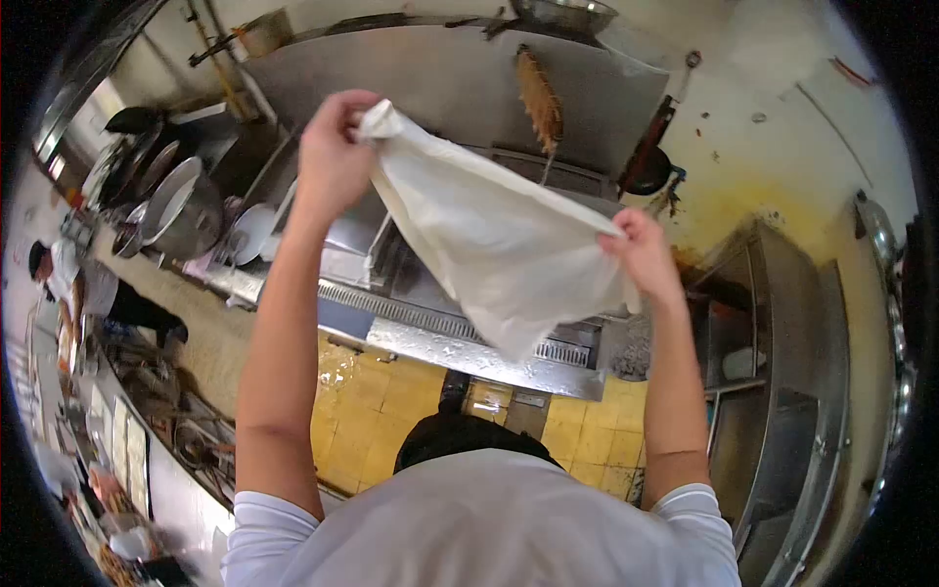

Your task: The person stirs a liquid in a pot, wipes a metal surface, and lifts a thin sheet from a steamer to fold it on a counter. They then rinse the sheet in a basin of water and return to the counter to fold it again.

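Note:
A white cloth (494, 230) is stretched between my two hands in front of me, its lower part hanging down to a point. My left hand (335, 152) is closed on a bunched corner at the upper left. Lower down on the other side, my right hand (641, 256) pinches the cloth's edge between thumb and fingers. Behind and below the cloth is a steel cooking counter (430, 342) with a slotted drain along its front. The cloth hides the middle of that counter.
Large metal bowls (186, 210) stand at the counter's left end. A brush-like tool (540, 98) hangs against the steel backsplash (411, 73). Steel shelving (782, 391) stands close on my right. Another person (98, 284) works at the far left. Yellow floor tiles (372, 416) look wet.

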Action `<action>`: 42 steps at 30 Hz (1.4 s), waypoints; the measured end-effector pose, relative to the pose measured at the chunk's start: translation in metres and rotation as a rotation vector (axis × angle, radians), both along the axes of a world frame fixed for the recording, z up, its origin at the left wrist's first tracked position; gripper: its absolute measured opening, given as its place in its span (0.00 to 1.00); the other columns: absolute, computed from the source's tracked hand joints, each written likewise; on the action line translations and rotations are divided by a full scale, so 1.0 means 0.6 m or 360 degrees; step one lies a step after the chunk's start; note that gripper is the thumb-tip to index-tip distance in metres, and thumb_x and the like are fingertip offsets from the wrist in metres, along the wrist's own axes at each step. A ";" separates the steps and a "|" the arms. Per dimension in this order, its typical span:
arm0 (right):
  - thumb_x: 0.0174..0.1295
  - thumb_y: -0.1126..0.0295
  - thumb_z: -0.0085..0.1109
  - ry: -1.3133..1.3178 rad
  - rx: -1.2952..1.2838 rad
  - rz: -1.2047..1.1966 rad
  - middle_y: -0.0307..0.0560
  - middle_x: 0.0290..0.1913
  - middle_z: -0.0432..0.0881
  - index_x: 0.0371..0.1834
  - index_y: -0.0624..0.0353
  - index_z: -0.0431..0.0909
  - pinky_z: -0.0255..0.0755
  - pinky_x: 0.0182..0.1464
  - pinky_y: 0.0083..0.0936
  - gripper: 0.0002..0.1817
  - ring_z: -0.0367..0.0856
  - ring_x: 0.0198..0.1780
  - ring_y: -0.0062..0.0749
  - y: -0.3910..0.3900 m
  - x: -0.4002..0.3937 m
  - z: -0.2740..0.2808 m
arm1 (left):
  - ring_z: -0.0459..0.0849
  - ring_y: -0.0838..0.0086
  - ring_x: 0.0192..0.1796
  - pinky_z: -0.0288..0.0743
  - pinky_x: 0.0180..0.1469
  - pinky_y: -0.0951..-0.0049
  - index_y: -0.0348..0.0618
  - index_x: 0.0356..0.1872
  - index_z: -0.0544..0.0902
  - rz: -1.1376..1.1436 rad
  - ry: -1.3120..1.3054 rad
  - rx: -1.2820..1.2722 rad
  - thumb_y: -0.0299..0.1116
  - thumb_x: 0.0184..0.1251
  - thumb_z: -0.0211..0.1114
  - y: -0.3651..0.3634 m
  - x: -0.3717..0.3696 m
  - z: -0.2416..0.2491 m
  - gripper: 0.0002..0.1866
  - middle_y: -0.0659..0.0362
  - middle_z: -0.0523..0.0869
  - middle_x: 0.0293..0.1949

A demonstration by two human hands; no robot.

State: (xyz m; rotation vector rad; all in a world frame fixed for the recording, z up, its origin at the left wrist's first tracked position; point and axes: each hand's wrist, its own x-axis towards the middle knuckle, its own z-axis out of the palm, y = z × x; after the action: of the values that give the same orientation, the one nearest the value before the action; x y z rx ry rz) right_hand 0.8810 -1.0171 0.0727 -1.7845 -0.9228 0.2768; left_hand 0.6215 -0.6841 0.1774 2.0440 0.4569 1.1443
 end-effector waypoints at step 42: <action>0.60 0.73 0.55 0.0312 -0.0419 -0.0120 0.63 0.42 0.88 0.50 0.64 0.85 0.78 0.50 0.43 0.17 0.88 0.45 0.50 0.202 0.109 -0.227 | 0.91 0.57 0.47 0.82 0.54 0.66 0.36 0.43 0.88 -0.0564 -0.0006 -0.0018 0.19 0.58 0.63 0.002 0.398 -0.233 0.12 0.45 0.90 0.45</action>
State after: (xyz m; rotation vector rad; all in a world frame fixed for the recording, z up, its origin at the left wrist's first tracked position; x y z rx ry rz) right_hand 0.9463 -0.8959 -0.0632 -1.9862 -0.7026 0.5353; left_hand 0.8605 -0.6831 0.0378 2.0116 0.0906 0.9270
